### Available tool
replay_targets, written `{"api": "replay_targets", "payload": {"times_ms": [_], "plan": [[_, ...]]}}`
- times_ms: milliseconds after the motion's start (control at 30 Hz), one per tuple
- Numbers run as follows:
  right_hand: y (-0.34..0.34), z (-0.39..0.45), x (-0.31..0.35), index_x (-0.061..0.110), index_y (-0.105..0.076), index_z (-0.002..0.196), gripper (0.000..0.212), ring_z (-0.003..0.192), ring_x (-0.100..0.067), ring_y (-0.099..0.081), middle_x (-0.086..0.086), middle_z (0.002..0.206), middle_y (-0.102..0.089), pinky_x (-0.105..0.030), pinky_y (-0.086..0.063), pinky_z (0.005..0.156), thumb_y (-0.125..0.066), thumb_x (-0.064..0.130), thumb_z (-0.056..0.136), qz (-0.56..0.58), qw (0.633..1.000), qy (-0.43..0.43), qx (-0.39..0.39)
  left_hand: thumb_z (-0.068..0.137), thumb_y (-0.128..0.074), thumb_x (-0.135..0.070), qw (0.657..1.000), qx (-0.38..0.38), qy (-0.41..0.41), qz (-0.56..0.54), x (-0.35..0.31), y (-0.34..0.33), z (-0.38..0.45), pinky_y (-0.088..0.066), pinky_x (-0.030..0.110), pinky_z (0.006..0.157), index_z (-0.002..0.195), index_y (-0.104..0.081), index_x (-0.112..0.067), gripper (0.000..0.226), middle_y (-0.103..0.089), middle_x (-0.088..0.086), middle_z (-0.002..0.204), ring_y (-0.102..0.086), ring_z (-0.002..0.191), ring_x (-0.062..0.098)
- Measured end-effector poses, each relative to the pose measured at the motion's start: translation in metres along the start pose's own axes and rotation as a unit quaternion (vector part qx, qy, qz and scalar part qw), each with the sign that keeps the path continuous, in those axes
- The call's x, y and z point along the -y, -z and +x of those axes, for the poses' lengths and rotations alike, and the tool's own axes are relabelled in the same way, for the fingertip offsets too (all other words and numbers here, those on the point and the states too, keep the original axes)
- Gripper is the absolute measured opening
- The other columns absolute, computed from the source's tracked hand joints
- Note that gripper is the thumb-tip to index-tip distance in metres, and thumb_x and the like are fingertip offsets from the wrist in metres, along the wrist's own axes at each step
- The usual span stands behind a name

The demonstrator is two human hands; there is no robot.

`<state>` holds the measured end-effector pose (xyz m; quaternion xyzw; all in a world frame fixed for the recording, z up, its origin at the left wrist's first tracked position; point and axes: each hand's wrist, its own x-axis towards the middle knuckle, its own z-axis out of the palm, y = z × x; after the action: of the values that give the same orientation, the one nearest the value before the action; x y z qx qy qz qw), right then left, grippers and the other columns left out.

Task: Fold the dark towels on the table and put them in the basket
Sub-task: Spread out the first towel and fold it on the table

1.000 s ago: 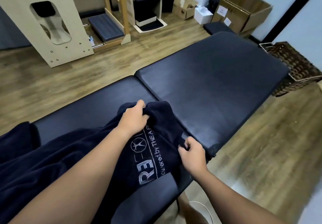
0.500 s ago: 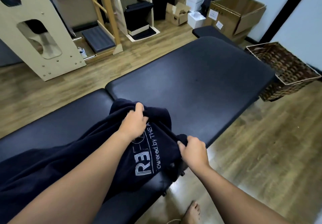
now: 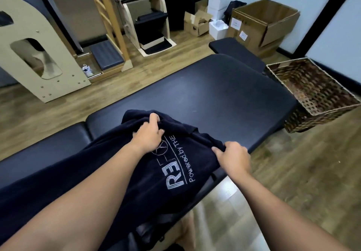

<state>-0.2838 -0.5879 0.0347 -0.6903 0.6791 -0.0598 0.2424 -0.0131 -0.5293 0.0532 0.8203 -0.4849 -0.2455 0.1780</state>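
A dark navy towel [image 3: 160, 184] with pale stitched lettering lies across the near part of the black padded table [image 3: 214, 98]. My left hand [image 3: 149, 133] grips a bunched far corner of the towel. My right hand [image 3: 233, 156] pinches the towel's right corner at the table's near edge. The towel's left part runs under my left forearm toward the lower left. A brown wicker basket [image 3: 312, 112] stands on the floor past the table's right end, with nothing seen inside it.
Wooden exercise equipment [image 3: 39, 55] and a ladder frame [image 3: 109, 28] stand across the floor behind the table. Cardboard boxes [image 3: 261, 24] and white boxes [image 3: 218, 16] sit by the far wall. A small black pad [image 3: 234, 51] extends from the table's far end.
Both hands keep hold of the towel corners and have drawn them rightward along the table. The camera view has swung, so the basket and more of the lettering show.
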Motion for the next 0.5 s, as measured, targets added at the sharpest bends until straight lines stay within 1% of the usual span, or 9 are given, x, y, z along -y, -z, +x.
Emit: {"api": "replay_targets", "payload": {"times_ms": [100, 167, 300, 400, 500], "plan": [[0.019, 0.037, -0.005, 0.015, -0.052, 0.071, 0.045, 0.074, -0.030, -0.053, 0.000, 0.071, -0.056, -0.032, -0.038, 0.058, -0.064, 0.053, 0.090, -0.024, 1.000, -0.009, 0.003, 0.099, -0.053, -0.033, 1.000, 0.006, 0.000, 0.002, -0.025, -0.011, 0.047, -0.041, 0.064, 0.098, 0.100, -0.024, -0.033, 0.029, -0.055, 0.009, 0.103, -0.053, 0.101, 0.035], [0.033, 0.060, -0.008, 0.015, -0.053, 0.073, 0.043, 0.075, -0.030, -0.051, 0.001, 0.071, -0.053, -0.033, -0.038, 0.060, -0.062, 0.054, 0.091, -0.045, 0.999, -0.024, 0.003, 0.100, -0.053, -0.034, 1.000, 0.020, -0.005, -0.005, -0.044, -0.022, 0.079, -0.040, 0.064, 0.099, 0.101, -0.025, -0.032, 0.028, -0.055, 0.009, 0.105, -0.052, 0.103, 0.034], [0.065, 0.107, -0.021, 0.017, -0.055, 0.074, 0.044, 0.075, -0.029, -0.054, 0.000, 0.076, -0.057, -0.034, -0.043, 0.061, -0.061, 0.058, 0.089, -0.080, 0.995, -0.063, -0.015, 0.100, -0.052, -0.036, 0.998, 0.046, -0.038, -0.010, -0.084, -0.038, 0.133, -0.038, 0.064, 0.100, 0.102, -0.026, -0.033, 0.027, -0.056, 0.009, 0.112, -0.052, 0.110, 0.034], [0.088, 0.143, -0.031, 0.018, -0.058, 0.077, 0.044, 0.081, -0.032, -0.058, -0.004, 0.084, -0.063, -0.034, -0.044, 0.064, -0.062, 0.061, 0.087, -0.100, 0.991, -0.083, -0.026, 0.100, -0.053, -0.037, 0.996, 0.067, -0.065, -0.008, -0.113, -0.045, 0.168, -0.039, 0.062, 0.100, 0.101, -0.026, -0.034, 0.027, -0.054, 0.008, 0.110, -0.050, 0.105, 0.032], [0.104, 0.175, -0.037, 0.018, -0.063, 0.086, 0.044, 0.094, -0.035, -0.066, -0.009, 0.093, -0.067, -0.034, -0.044, 0.068, -0.064, 0.062, 0.085, -0.119, 0.987, -0.097, -0.034, 0.099, -0.054, -0.038, 0.993, 0.077, -0.089, -0.015, -0.133, -0.052, 0.194, -0.043, 0.059, 0.096, 0.099, -0.026, -0.035, 0.029, -0.052, 0.007, 0.102, -0.049, 0.098, 0.031]]}}
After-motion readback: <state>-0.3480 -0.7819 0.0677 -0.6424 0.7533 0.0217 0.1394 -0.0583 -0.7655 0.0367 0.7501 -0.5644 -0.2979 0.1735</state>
